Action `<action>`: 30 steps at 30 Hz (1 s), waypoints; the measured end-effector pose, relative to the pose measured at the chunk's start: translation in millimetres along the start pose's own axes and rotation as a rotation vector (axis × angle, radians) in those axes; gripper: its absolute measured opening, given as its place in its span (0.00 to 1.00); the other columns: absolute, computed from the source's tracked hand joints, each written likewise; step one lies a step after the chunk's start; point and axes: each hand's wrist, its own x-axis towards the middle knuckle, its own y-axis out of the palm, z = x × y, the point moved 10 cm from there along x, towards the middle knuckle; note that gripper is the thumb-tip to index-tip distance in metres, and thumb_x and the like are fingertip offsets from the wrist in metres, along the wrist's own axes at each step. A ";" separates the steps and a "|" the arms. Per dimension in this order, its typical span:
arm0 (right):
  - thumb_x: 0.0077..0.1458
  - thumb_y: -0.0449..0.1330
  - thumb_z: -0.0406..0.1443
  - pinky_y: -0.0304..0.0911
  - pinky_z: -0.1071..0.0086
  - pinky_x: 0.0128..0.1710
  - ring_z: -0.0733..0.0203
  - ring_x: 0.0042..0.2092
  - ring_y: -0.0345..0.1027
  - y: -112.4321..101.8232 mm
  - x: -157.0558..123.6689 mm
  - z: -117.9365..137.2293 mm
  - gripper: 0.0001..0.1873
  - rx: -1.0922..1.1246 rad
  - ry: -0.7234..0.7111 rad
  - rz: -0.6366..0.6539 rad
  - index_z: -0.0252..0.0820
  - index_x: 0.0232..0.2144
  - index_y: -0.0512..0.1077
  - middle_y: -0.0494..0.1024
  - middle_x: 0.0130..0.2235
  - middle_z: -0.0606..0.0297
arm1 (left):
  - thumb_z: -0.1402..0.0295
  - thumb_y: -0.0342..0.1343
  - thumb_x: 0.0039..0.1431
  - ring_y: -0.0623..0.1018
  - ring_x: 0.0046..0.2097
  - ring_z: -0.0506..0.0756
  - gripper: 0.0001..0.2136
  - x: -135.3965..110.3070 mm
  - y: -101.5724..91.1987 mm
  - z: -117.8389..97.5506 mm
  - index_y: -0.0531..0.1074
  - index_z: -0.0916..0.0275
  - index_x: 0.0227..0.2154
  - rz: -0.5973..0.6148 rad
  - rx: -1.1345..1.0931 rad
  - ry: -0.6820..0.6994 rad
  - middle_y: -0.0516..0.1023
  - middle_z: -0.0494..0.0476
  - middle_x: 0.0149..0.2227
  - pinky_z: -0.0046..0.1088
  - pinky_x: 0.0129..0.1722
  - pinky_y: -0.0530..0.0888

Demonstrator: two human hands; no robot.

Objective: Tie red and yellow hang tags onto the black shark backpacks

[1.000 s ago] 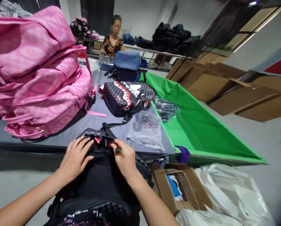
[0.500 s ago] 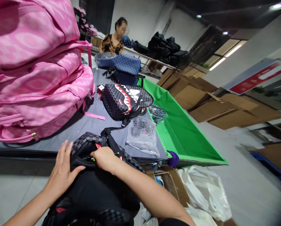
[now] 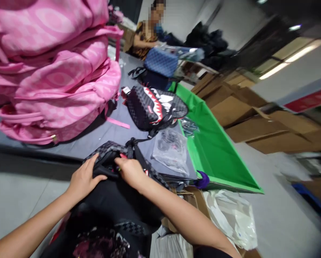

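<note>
Both hands on black checkered backpack [image 3: 106, 149], which hangs over near edge of grey counter [image 3: 95, 134], top on it, body down toward the wearer. Left hand [image 3: 83, 179] at top-left, fingers curled over the rim, gripping. Right hand [image 3: 130, 172] just beside, by the strap base, fingers bent tight; can't tell what they pinch. Behind: shark-mouth backpack [image 3: 155, 107], clear plastic bag [image 3: 171, 148], pink backpacks [image 3: 58, 71] stacked at left.

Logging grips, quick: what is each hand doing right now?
Left hand: closed on the checkered backpack.
Right hand: closed on the same backpack.
</note>
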 end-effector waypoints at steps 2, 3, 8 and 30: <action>0.62 0.52 0.27 0.68 0.68 0.44 0.54 0.48 0.76 0.4 -1.4 -11.5 0.19 0.062 0.103 -0.062 0.39 0.54 0.70 0.80 0.48 0.56 | 0.52 0.62 0.57 0.75 0.59 0.63 0.39 0.8 1.4 -0.3 0.53 0.62 0.66 0.039 -0.058 -0.004 0.70 0.66 0.61 0.39 0.54 0.76; 0.61 0.54 0.27 0.67 0.68 0.45 0.54 0.49 0.75 1.9 -1.0 -16.0 0.20 0.101 0.145 -0.086 0.40 0.55 0.69 0.79 0.49 0.56 | 0.53 0.62 0.57 0.73 0.60 0.63 0.39 1.0 2.2 -0.4 0.53 0.63 0.66 0.057 -0.083 -0.005 0.69 0.66 0.62 0.40 0.56 0.75; 0.61 0.57 0.28 0.65 0.70 0.46 0.58 0.49 0.74 13.5 13.2 0.6 0.19 0.282 0.029 -0.053 0.43 0.54 0.72 0.79 0.48 0.61 | 0.55 0.63 0.57 0.72 0.62 0.63 0.39 0.3 1.4 1.1 0.53 0.64 0.66 0.071 -0.120 -0.025 0.68 0.68 0.62 0.40 0.59 0.73; 0.56 0.59 0.23 0.68 0.67 0.28 0.54 0.34 0.77 19.0 -28.8 -25.5 0.08 -0.319 -0.025 0.149 0.34 0.38 0.73 0.79 0.35 0.54 | 0.53 0.55 0.62 0.80 0.52 0.60 0.26 0.3 7.3 21.8 0.63 0.55 0.61 -0.064 -0.135 -0.006 0.77 0.58 0.55 0.36 0.49 0.80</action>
